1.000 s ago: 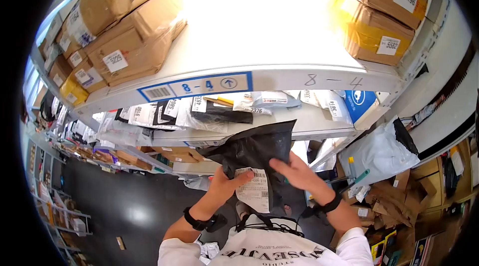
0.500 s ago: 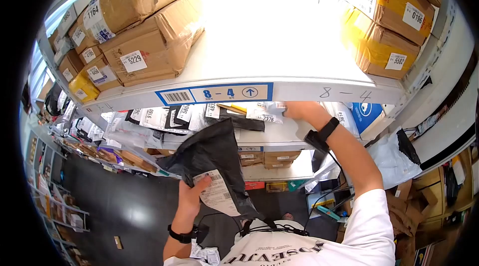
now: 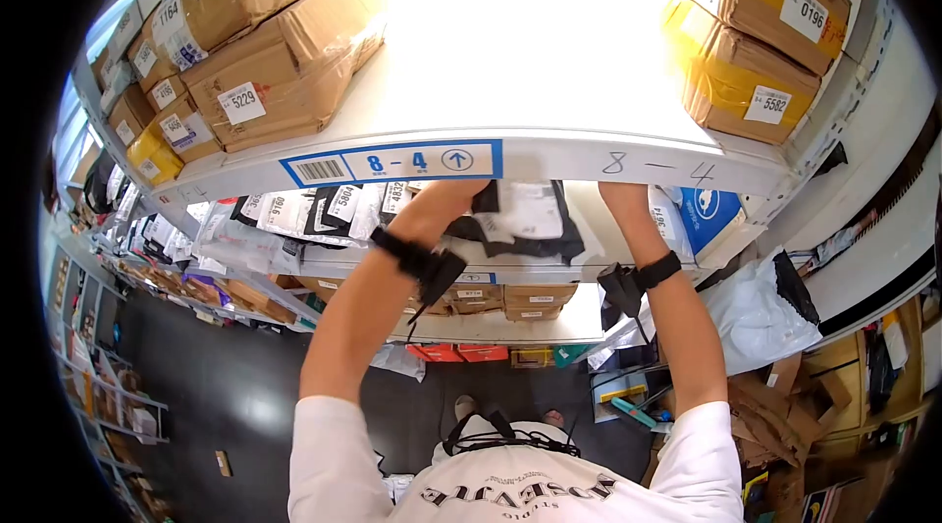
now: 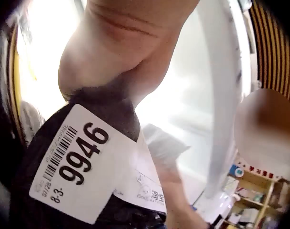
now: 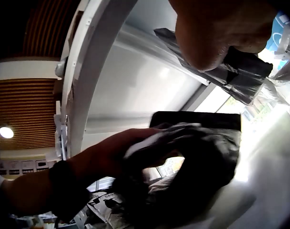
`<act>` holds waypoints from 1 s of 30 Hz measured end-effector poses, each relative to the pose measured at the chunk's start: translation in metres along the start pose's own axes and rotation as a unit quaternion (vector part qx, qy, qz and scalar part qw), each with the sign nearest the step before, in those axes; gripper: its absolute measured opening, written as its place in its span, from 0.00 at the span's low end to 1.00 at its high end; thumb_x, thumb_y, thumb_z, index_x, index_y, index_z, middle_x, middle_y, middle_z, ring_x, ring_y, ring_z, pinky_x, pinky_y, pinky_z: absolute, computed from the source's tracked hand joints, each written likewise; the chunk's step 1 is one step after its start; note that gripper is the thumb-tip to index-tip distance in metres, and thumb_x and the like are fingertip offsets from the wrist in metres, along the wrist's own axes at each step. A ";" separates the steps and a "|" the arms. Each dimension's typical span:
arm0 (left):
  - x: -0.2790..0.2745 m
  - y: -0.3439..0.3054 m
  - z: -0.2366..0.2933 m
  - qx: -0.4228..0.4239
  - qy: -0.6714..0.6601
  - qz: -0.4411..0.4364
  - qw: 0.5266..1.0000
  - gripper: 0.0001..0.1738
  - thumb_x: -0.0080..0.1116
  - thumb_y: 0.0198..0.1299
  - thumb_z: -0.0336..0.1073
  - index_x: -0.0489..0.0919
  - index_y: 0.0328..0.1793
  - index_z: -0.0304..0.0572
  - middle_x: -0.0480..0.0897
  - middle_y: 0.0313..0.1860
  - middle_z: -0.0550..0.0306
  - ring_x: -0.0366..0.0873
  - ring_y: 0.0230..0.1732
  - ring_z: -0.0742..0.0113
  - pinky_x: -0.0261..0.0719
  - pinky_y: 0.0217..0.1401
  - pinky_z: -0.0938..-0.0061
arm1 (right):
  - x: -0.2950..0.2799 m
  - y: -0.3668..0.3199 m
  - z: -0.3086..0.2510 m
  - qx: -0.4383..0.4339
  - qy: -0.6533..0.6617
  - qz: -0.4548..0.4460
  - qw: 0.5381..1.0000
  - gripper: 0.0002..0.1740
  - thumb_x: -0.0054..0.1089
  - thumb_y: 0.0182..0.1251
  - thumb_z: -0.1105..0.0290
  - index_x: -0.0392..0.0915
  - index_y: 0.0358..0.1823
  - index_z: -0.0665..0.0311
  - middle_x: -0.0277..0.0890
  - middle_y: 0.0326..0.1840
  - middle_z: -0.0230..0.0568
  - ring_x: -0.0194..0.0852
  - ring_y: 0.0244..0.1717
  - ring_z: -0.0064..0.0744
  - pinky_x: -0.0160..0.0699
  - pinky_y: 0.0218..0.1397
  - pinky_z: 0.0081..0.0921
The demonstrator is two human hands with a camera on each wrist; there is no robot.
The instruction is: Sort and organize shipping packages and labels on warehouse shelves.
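My left hand (image 4: 121, 52) grips the black bag (image 4: 149, 210), whose white sticker reads 9946; in the head view this bag (image 3: 564, 248) lies blurred under the shelf's front beam, beside the left hand (image 3: 459, 194). In the right wrist view the left hand (image 5: 123, 150) is curled at the bag's edge. The beam hides most of my right hand (image 3: 623, 195) in the head view. From the right wrist, that hand (image 5: 221, 36) holds a thin dark, shiny packet (image 5: 242, 78), its fingertips partly hidden; the packet (image 4: 164, 143) looks grey in the left wrist view.
The shelf beam (image 3: 559, 166) marked 8-4 crosses above both hands. Labelled packets (image 3: 285, 214) stand in a row at left, and a blue parcel (image 3: 706, 214) is at right. Cartons (image 3: 285, 72) fill the upper shelf's left, with others (image 3: 756, 81) at right.
The left hand has moved up and forward with the black bag into the lower shelf space. The right hand let go of the bag earlier and reached among the packets; it is now further under the beam.
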State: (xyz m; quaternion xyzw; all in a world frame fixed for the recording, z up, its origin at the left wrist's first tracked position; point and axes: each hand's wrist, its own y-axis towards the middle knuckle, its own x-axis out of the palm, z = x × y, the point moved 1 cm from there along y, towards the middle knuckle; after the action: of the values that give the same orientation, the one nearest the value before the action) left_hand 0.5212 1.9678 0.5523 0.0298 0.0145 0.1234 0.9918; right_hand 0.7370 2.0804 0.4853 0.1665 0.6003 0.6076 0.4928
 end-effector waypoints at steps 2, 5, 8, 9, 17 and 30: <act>0.004 0.020 -0.012 0.010 0.064 0.026 0.998 0.12 0.61 0.60 0.35 0.79 0.47 0.36 0.82 0.41 0.58 0.77 0.43 0.69 0.75 0.47 0.71 | -0.008 0.002 -0.005 0.061 0.164 -0.028 0.984 0.10 0.54 0.59 0.73 0.79 0.40 0.69 0.78 0.37 0.56 0.75 0.40 0.55 0.72 0.49 0.45; 0.006 0.037 -0.024 0.037 0.189 0.074 0.978 0.12 0.61 0.60 0.35 0.79 0.46 0.36 0.82 0.41 0.58 0.77 0.42 0.69 0.75 0.46 0.71 | -0.010 0.002 -0.018 0.125 0.260 -0.056 0.956 0.11 0.54 0.59 0.72 0.78 0.41 0.70 0.77 0.39 0.57 0.74 0.42 0.59 0.72 0.50 0.46; -0.001 0.045 -0.029 0.066 0.288 0.108 0.949 0.12 0.60 0.61 0.35 0.79 0.46 0.36 0.82 0.40 0.58 0.77 0.42 0.69 0.75 0.46 0.72 | -0.003 0.007 -0.027 0.172 0.292 -0.137 0.931 0.12 0.55 0.59 0.70 0.78 0.41 0.69 0.78 0.42 0.56 0.75 0.45 0.58 0.72 0.52 0.46; -0.005 0.045 -0.030 0.075 0.314 0.119 0.939 0.12 0.60 0.61 0.35 0.79 0.46 0.36 0.82 0.40 0.58 0.77 0.41 0.69 0.75 0.46 0.72 | -0.002 0.009 -0.031 0.154 0.289 -0.121 0.937 0.12 0.55 0.58 0.70 0.78 0.41 0.69 0.78 0.41 0.55 0.75 0.44 0.58 0.73 0.51 0.45; -0.022 0.044 -0.031 0.156 0.469 0.097 0.864 0.11 0.60 0.61 0.35 0.79 0.46 0.36 0.81 0.39 0.58 0.76 0.40 0.70 0.75 0.44 0.72 | -0.014 0.042 -0.036 0.052 0.255 -0.325 0.909 0.17 0.53 0.61 0.64 0.77 0.49 0.65 0.76 0.51 0.52 0.73 0.52 0.52 0.70 0.57 0.43; -0.025 0.034 -0.025 0.171 0.542 -0.076 0.819 0.11 0.59 0.62 0.36 0.79 0.45 0.35 0.81 0.37 0.59 0.76 0.38 0.71 0.74 0.42 0.73 | -0.034 0.030 -0.032 0.050 0.218 -0.359 0.906 0.23 0.58 0.59 0.59 0.76 0.54 0.63 0.75 0.54 0.56 0.71 0.57 0.55 0.70 0.61 0.42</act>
State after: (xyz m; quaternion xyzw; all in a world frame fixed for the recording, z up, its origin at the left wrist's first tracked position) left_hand 0.4875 1.9960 0.5305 0.1265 0.5725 0.0395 0.8091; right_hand 0.7150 2.0415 0.5176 -0.1725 0.7417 0.3794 0.5256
